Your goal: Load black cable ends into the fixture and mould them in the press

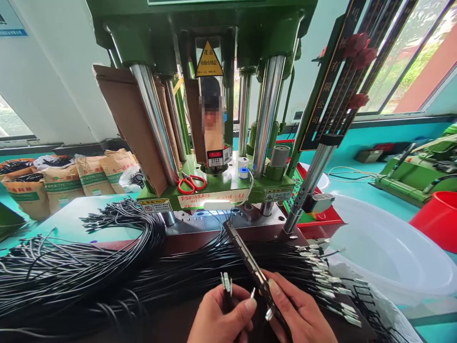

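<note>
My left hand [223, 317] is closed around several cable ends, and their silvery metal connectors [226, 283] stick up past the fingers. Another small metal tip shows beside the left thumb. In my right hand [302, 309] is a long dark slotted metal bar [250, 261], tilted so its far end points up and left toward the press. A shiny connector [269, 314] sits at the bar's lower part, near the right fingers. Behind both hands, a thick bundle of black cables [178, 274] crosses the table, with several bare metal connectors [335, 286] at its right end.
A green press [210, 19] with steel columns stands ahead. Red-handled scissors [192, 183] and a blue-and-white tape roll [243, 172] lie on its lower plate. At right are a white tub [400, 252] and a red bucket [437, 221]; paper sacks [85, 174] stand left. A person is behind the press.
</note>
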A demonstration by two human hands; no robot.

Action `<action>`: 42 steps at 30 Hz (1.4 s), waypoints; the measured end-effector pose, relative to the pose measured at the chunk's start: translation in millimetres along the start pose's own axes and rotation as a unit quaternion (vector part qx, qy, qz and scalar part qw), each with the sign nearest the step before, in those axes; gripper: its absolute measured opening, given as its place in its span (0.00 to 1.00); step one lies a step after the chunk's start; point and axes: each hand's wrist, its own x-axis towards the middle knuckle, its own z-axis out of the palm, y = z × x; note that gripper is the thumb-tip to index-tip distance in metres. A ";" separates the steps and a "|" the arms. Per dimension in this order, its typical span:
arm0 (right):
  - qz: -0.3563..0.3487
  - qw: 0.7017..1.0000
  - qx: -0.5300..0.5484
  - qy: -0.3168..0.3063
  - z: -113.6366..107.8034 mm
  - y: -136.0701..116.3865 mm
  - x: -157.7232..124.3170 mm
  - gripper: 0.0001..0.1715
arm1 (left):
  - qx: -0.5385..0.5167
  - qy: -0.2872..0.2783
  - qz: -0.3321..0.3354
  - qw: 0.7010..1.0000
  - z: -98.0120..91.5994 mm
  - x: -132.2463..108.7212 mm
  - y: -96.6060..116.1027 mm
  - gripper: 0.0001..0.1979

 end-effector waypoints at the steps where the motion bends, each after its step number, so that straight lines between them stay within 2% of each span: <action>1: -0.002 1.000 -0.002 -0.004 -0.2 0.1 0.1 0.27 | 0.024 0.005 -0.001 1.000 1.3 0.1 -0.6 0.28; 5: -0.017 1.000 -0.011 -0.019 -0.3 0.7 0.9 0.27 | 0.076 0.016 -0.002 0.997 5.5 -2.0 1.1 0.29; 16: -0.101 0.988 -0.109 -0.051 -0.8 -1.8 1.3 0.23 | 0.071 0.026 -0.016 0.997 7.1 -3.1 2.6 0.26; 20: -0.126 0.985 -0.114 -0.034 1.8 -0.4 0.8 0.23 | 0.072 0.015 -0.012 0.997 7.3 -1.8 3.0 0.24; 24: -0.075 0.992 -0.096 -0.040 1.0 -0.2 -1.6 0.28 | 0.041 -0.017 -0.011 0.999 1.6 -1.2 3.5 0.23; 28: 0.002 0.998 -0.052 -0.045 -5.6 -3.2 -3.9 0.29 | -0.100 -0.011 0.001 0.995 -7.1 -5.5 6.4 0.24; 31: 0.009 0.999 -0.027 -0.032 -8.1 -1.8 -4.6 0.29 | -0.173 -0.003 -0.009 0.985 -10.6 -9.1 7.5 0.22; 34: 0.011 0.999 -0.008 -0.044 -7.5 1.9 -4.2 0.29 | -0.212 -0.030 -0.033 0.976 -12.1 -9.6 6.0 0.20; 38: 0.014 0.999 -0.007 -0.042 -6.6 1.3 -3.5 0.27 | -0.225 -0.036 -0.065 0.972 -13.4 -8.5 4.9 0.18; 42: 0.003 0.998 -0.017 -0.054 -7.6 -3.6 -4.2 0.26 | -0.171 -0.041 -0.057 0.983 -11.7 -8.4 7.6 0.19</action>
